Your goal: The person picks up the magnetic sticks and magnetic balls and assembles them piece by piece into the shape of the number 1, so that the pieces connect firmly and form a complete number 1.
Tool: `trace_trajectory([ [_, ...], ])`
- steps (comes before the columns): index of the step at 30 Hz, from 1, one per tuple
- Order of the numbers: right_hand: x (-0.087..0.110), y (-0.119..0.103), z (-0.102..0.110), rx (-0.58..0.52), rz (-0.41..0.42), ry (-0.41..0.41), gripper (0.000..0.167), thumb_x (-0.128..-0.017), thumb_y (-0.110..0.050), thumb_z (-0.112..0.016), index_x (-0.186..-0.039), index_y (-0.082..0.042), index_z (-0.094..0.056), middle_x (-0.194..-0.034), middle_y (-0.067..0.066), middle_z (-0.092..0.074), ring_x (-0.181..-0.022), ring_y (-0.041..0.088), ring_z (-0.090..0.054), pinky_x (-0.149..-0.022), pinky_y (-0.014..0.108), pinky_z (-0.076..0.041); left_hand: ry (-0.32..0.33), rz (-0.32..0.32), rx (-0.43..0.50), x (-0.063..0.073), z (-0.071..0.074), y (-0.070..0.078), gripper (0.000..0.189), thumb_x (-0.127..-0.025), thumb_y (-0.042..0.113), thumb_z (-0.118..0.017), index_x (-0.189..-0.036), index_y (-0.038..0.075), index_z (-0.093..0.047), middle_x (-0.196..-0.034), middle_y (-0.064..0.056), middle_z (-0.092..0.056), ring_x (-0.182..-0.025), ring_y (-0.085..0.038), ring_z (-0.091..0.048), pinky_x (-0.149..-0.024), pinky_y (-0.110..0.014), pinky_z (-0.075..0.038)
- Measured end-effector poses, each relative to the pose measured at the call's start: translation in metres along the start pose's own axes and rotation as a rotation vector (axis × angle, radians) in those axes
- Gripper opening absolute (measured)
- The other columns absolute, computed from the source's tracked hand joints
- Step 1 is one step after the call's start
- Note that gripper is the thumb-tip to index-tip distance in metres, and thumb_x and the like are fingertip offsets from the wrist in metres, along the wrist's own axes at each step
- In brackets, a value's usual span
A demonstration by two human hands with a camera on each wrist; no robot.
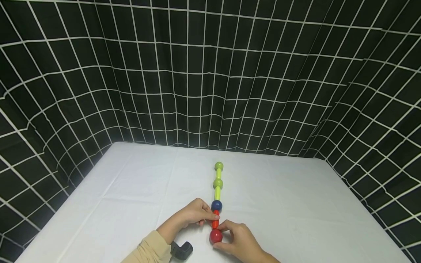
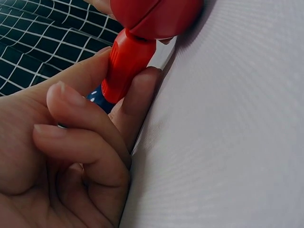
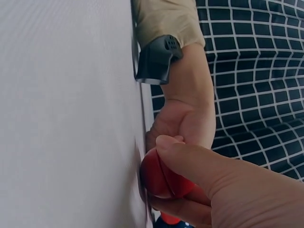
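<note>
A chain of balls and short rods lies on the white table, running away from me. At its near end is a red ball (image 1: 215, 236), which my right hand (image 1: 241, 239) pinches between thumb and fingers. The orange-red rod (image 1: 215, 221) is joined to that ball, and my left hand (image 1: 197, 212) holds it between thumb and forefinger. In the left wrist view, the rod (image 2: 124, 64) meets the ball (image 2: 156, 16) end on. Beyond it come a dark blue ball (image 1: 216, 205), a yellow-green rod (image 1: 217, 193), a green ball (image 1: 218, 183), another yellow-green rod (image 1: 218, 173) and a green end ball (image 1: 218, 166).
A white cloth covers the table (image 1: 296, 204). Black curtain with a white grid (image 1: 204, 73) surrounds its back and sides. A dark wrist-worn device (image 1: 182, 251) sits at my left wrist, below the beige sleeve (image 1: 149, 248).
</note>
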State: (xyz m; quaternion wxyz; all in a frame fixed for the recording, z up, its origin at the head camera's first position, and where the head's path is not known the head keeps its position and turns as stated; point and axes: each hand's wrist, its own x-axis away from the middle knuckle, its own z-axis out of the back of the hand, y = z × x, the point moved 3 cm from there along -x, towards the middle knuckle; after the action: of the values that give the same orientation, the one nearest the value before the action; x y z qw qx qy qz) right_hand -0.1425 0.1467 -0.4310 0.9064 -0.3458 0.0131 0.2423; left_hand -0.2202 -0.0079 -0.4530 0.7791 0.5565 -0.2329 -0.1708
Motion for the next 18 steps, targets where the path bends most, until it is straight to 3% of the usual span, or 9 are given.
trace_trajectory([
  [5, -0.0008, -0.0021, -0.0017, 0.038, 0.009, 0.027, 0.033, -0.07, -0.032, -0.08, -0.092, -0.014, -0.065, -0.09, -0.004, -0.072, -0.082, -0.001, -0.06, -0.062, 0.018, -0.044, -0.005, -0.001, 0.005, -0.0005, 0.0001, -0.0006, 0.027, -0.075, 0.026, -0.075, -0.069, 0.001, -0.071, -0.051, 0.004, -0.059, -0.034, 0.0, -0.036, -0.035, -0.012, -0.027],
  [12, -0.0019, -0.0011, -0.0051, 0.053, -0.017, 0.029, 0.032, -0.069, -0.029, -0.081, -0.091, -0.014, -0.063, -0.089, -0.004, -0.071, -0.071, -0.006, -0.049, -0.059, 0.016, -0.041, -0.005, 0.004, 0.006, -0.0002, 0.0002, 0.0009, 0.027, -0.076, 0.025, -0.075, -0.071, -0.001, -0.071, -0.055, 0.001, -0.062, -0.035, -0.001, -0.036, -0.036, -0.013, -0.026],
  [18, -0.0016, -0.0002, -0.006, 0.061, -0.014, 0.035, 0.033, -0.069, -0.03, -0.081, -0.091, -0.014, -0.063, -0.088, -0.005, -0.071, -0.074, -0.005, -0.052, -0.061, 0.016, -0.043, -0.005, 0.003, 0.011, 0.0003, -0.0002, 0.0021, 0.027, -0.076, 0.025, -0.075, -0.072, -0.001, -0.072, -0.057, -0.003, -0.065, -0.036, -0.002, -0.036, -0.036, -0.013, -0.026],
])
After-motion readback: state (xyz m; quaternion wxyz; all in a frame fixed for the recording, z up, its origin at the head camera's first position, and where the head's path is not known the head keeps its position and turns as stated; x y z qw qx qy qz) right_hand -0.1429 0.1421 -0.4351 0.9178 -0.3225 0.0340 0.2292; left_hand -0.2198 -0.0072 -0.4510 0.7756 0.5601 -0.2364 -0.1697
